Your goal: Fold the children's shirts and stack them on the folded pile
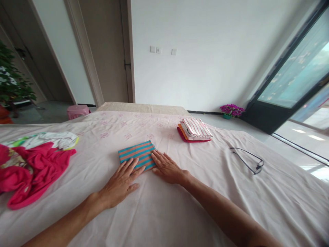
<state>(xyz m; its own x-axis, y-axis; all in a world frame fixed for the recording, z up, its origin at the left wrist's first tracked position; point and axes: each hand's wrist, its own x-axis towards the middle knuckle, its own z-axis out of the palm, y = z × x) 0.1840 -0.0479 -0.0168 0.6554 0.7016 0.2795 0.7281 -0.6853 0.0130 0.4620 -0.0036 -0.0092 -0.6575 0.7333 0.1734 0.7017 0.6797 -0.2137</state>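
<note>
A folded cloth with blue and orange-brown stripes lies flat on the pale sheet in front of me. My left hand rests with its fingertips on the near left edge of the cloth, fingers stretched out and slightly spread. On the right edge of the cloth, my right hand lies flat with extended fingers. Neither hand grips anything. Beyond my right hand sits a stack of folded cloths, a red-and-white striped one on top with orange and dark red ones beneath.
Crumpled pink-red clothing and a white garment lie at the left. Eyeglasses rest on the sheet at the right. A pink stool and purple flowers stand on the floor beyond.
</note>
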